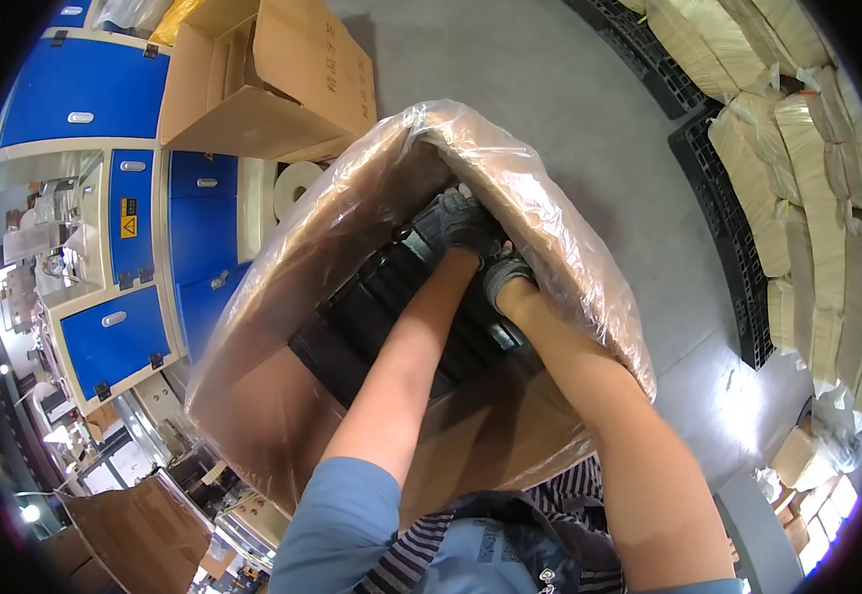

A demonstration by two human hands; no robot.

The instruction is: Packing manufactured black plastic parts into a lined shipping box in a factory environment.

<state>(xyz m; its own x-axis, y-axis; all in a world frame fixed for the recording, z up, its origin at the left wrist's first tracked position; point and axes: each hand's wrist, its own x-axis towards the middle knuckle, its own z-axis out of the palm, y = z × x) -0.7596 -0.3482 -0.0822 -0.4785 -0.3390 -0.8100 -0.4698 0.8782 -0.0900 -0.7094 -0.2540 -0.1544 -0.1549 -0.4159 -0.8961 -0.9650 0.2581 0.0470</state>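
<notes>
Both my hands reach deep into a large cardboard box lined with a clear plastic bag (pixel 540 183). Glossy black packs (pixel 361 317) lie side by side in rows at the bottom. My left hand (pixel 456 223), in a dark grey glove, is at the far end of the packs, its fingers bent against the box's far right corner. Just below and to the right, my right hand (pixel 506 272), gloved alike, nearly touches it, with its fingers curled in by the right wall. Whatever lies under the fingers is hidden by the gloves.
An open cardboard carton (pixel 322 79) stands beyond the box. Blue-doored cabinets (pixel 84 94) line the left, with a white roll (pixel 297 186) beside them. At right, wrapped stacks (pixel 748 139) rest on black pallets (pixel 718 228). A brown cardboard piece (pixel 139 535) is at lower left.
</notes>
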